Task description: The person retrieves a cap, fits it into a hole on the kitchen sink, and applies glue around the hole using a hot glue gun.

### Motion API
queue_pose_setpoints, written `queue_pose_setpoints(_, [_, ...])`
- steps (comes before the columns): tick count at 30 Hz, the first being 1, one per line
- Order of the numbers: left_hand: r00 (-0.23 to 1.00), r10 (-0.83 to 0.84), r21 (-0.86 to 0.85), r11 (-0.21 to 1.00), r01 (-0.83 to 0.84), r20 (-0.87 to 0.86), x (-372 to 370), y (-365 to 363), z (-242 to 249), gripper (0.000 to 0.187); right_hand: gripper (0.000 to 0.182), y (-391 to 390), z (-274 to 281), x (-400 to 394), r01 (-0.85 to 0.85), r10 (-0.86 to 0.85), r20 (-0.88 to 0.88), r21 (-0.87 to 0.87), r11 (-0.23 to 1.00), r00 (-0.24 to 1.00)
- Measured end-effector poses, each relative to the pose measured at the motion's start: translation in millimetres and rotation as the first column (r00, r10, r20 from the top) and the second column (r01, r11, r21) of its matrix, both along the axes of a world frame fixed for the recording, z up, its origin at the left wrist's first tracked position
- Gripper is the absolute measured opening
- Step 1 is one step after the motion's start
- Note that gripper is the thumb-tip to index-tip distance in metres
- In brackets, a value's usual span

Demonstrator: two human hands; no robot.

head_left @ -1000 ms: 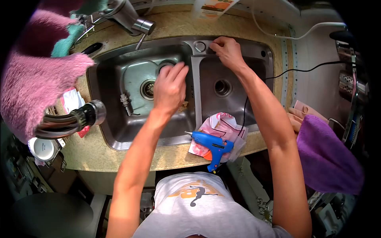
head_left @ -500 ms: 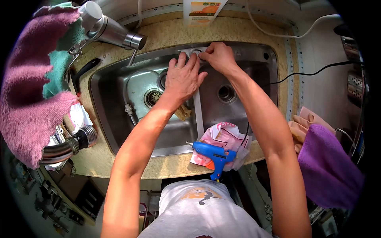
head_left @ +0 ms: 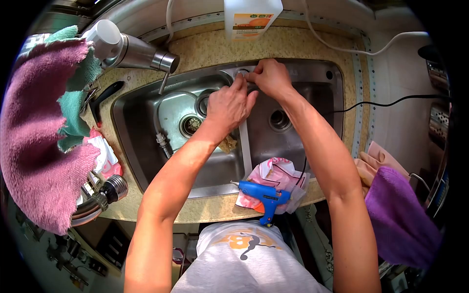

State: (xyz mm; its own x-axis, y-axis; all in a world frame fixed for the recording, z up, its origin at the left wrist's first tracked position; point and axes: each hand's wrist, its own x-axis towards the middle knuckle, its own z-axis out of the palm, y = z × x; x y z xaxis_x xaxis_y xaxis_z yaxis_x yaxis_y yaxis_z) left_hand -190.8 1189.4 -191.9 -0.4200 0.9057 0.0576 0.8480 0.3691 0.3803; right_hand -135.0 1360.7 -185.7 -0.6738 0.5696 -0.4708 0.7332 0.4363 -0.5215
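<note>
At the back of the double-bowl steel sink [head_left: 166, 193], both hands meet over a round fitting in the rim, mostly covered by fingers. My left hand [head_left: 229, 106] lies palm down above the divider, thumb apart, its fingertips touching the fitting. From the right comes my right hand [head_left: 272, 78], thumb and fingers pinched at the same spot; what they hold is hidden. A metal ring [head_left: 201, 103] is partly visible beside my left hand, near the left drain [head_left: 189, 125].
A blue glue gun [head_left: 264, 195] rests on a pink-and-white plastic bag [head_left: 276, 171] at the front edge. A flexible hose [head_left: 163, 144] lies in the left bowl. A faucet [head_left: 141, 52], pink towel [head_left: 39, 132], white bottle [head_left: 251, 19] and purple cloth [head_left: 398, 219] surround the sink.
My left hand's fingers have drawn closer together, with the fingertips nearer my right hand's pinch. My right hand stays at the fitting. The whole view has tilted slightly.
</note>
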Motion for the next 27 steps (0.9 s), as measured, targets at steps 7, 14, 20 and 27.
queue_pose_setpoints(7, [0.994, 0.014, -0.022, 1.0, -0.011, 0.106, -2, 6, 5, 0.046, 0.041, 3, 2, 1, 0.02, -0.02, 0.006, -0.025, 0.999, 1.0])
queue_pose_setpoints(14, [0.992, 0.018, -0.045, 0.999, -0.012, 0.123, -2, 5, 6, 0.043, 0.035, -10, 3, 0, 0.079, -0.08, 0.044, 0.027, 0.996, 0.996])
queue_pose_setpoints(20, [0.991, 0.029, -0.004, 1.0, -0.028, 0.127, -2, 6, 3, 0.037, 0.033, -11, 2, -5, 0.074, -0.076, 0.062, 0.038, 0.997, 0.995])
queue_pose_setpoints(27, [0.992, 0.005, 0.018, 1.0, -0.008, 0.129, -6, 5, 6, 0.034, 0.033, -16, 5, -8, 0.078, -0.082, 0.062, 0.065, 0.995, 0.995])
